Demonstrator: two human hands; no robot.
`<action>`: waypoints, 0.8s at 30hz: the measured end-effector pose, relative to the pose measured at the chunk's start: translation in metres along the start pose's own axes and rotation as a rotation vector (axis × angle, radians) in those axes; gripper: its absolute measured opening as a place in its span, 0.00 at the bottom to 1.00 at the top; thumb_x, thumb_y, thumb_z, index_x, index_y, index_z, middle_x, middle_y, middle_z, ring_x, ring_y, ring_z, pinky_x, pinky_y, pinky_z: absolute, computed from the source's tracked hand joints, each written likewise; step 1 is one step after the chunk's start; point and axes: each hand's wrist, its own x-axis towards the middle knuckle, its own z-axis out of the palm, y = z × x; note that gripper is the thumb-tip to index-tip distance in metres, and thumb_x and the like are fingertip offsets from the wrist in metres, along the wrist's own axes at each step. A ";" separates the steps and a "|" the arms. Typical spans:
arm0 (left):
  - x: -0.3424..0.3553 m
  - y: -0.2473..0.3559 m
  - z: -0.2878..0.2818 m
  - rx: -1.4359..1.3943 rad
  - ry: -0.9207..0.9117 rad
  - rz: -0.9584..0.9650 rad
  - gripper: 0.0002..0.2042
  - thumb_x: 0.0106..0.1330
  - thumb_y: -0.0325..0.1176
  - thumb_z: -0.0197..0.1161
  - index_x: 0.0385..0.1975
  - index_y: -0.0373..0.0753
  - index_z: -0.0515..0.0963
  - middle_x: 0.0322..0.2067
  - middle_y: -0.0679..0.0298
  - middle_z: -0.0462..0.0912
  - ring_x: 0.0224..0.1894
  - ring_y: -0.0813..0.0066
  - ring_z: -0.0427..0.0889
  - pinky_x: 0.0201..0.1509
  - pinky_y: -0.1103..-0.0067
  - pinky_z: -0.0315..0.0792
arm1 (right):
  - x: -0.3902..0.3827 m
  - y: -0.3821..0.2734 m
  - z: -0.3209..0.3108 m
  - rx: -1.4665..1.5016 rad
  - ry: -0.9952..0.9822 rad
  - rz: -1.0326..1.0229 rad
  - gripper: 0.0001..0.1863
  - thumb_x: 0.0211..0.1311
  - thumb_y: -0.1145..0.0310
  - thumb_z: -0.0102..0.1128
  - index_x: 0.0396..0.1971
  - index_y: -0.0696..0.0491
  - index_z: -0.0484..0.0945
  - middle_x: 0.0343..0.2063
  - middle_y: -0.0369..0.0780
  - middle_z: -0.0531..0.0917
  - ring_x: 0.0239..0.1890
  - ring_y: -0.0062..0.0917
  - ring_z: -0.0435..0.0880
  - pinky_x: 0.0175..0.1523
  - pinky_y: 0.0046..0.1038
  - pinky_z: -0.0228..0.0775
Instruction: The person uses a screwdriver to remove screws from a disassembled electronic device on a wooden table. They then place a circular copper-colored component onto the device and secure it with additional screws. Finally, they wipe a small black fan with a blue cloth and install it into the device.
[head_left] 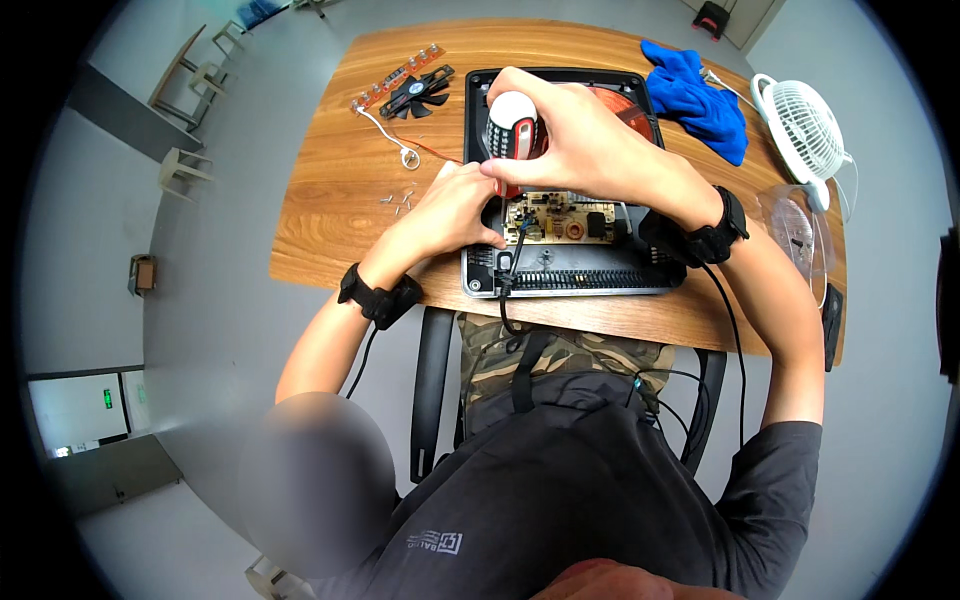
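Note:
My right hand (575,125) is closed around a white, red and black power screwdriver (513,110), its rounded white end toward me and its tip hidden below. Under it lies the opened black housing (570,282) of what looks like an induction cooker. A yellowish circuit board (568,222) sits in the housing's near half; a reddish-copper coil (622,108) shows behind my right hand. My left hand (455,210) rests at the board's left side, thumb apart from the fingers, whose tips are partly hidden by the screwdriver. A black cord (507,295) runs over the housing's front edge.
Left on the wooden table (330,220) lie several screws (402,203), a black fan (418,93), a narrow orange board (397,77) and a white-wired disc (409,157). At the right are a blue cloth (695,100), a white fan (803,128) and a clear plastic cover (797,235).

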 end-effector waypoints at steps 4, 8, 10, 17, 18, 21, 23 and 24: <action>0.001 0.000 -0.001 -0.049 -0.027 -0.097 0.30 0.40 0.42 0.85 0.46 0.39 0.82 0.42 0.58 0.84 0.49 0.57 0.77 0.55 0.65 0.65 | 0.002 -0.003 0.002 0.012 -0.039 -0.020 0.27 0.56 0.58 0.76 0.47 0.58 0.74 0.31 0.49 0.82 0.36 0.43 0.85 0.42 0.38 0.76; 0.001 0.002 0.000 -0.069 -0.046 -0.138 0.27 0.40 0.42 0.86 0.40 0.39 0.84 0.41 0.58 0.84 0.48 0.57 0.77 0.55 0.65 0.65 | 0.000 -0.004 0.004 0.042 -0.061 -0.018 0.26 0.56 0.60 0.75 0.47 0.58 0.73 0.31 0.49 0.83 0.35 0.44 0.85 0.41 0.37 0.76; -0.001 0.002 0.001 -0.035 0.001 -0.086 0.25 0.40 0.41 0.85 0.38 0.38 0.84 0.40 0.58 0.83 0.49 0.57 0.76 0.55 0.65 0.65 | -0.001 -0.005 0.003 0.068 -0.066 -0.019 0.26 0.56 0.61 0.75 0.47 0.59 0.73 0.31 0.49 0.82 0.35 0.44 0.85 0.41 0.37 0.76; -0.003 0.003 -0.002 -0.048 -0.021 -0.060 0.24 0.42 0.41 0.84 0.38 0.37 0.85 0.41 0.59 0.82 0.49 0.57 0.74 0.56 0.64 0.65 | -0.001 -0.001 0.005 0.060 -0.081 -0.021 0.24 0.56 0.62 0.75 0.46 0.58 0.73 0.31 0.48 0.82 0.34 0.38 0.85 0.39 0.34 0.76; -0.004 0.006 -0.003 -0.044 -0.004 -0.066 0.24 0.42 0.40 0.84 0.38 0.36 0.85 0.41 0.59 0.82 0.49 0.57 0.74 0.56 0.64 0.65 | -0.001 -0.001 0.005 0.061 -0.081 -0.018 0.24 0.56 0.62 0.75 0.45 0.58 0.73 0.30 0.48 0.82 0.33 0.41 0.85 0.39 0.35 0.76; -0.006 0.011 -0.005 -0.031 0.022 -0.084 0.24 0.42 0.39 0.84 0.39 0.36 0.85 0.43 0.59 0.82 0.50 0.57 0.74 0.57 0.63 0.66 | -0.002 0.002 0.007 0.073 -0.064 -0.040 0.23 0.56 0.63 0.75 0.44 0.58 0.73 0.30 0.48 0.82 0.33 0.39 0.85 0.39 0.35 0.75; -0.006 0.011 -0.005 -0.026 0.010 -0.093 0.24 0.42 0.38 0.84 0.40 0.36 0.85 0.43 0.59 0.82 0.50 0.57 0.74 0.57 0.63 0.66 | -0.002 0.001 0.005 0.043 -0.108 -0.012 0.24 0.57 0.62 0.76 0.47 0.56 0.74 0.31 0.46 0.83 0.34 0.34 0.85 0.39 0.33 0.76; -0.005 0.012 -0.006 -0.033 -0.004 -0.103 0.24 0.43 0.38 0.84 0.41 0.36 0.85 0.43 0.59 0.82 0.50 0.57 0.74 0.57 0.63 0.66 | -0.002 0.001 0.005 0.026 -0.130 0.001 0.25 0.58 0.62 0.77 0.49 0.56 0.74 0.32 0.45 0.83 0.34 0.32 0.86 0.39 0.32 0.76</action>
